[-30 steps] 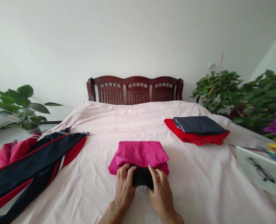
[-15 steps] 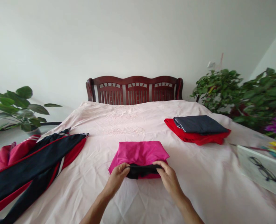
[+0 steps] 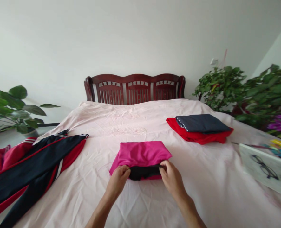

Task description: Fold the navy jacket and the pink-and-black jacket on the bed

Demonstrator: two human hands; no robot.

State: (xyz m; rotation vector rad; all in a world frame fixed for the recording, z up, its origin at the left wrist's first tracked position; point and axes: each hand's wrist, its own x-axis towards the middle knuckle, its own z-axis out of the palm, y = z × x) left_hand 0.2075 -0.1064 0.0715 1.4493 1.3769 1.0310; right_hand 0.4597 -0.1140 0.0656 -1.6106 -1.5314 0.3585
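A folded magenta garment [image 3: 141, 153] lies on the pale pink bed sheet [image 3: 140, 123] in front of me. A black cloth [image 3: 144, 172] is tucked at its near edge, stretched between my two hands. My left hand [image 3: 118, 180] pinches the black cloth's left end, fingers closed. My right hand [image 3: 171, 177] pinches its right end, fingers closed too. Both forearms reach in from the bottom of the view.
A folded dark grey garment [image 3: 201, 123] rests on a folded red one [image 3: 197, 136] at the right. A black-and-red track suit [image 3: 33, 164] sprawls at the left. A white box with glasses printed on it [image 3: 265, 167], leafy plants [image 3: 250, 91] and a wooden headboard [image 3: 134, 88] surround the bed.
My hands moved from lying over the black cloth to gripping its two ends and pulling it flat and wide against the magenta garment's near edge.
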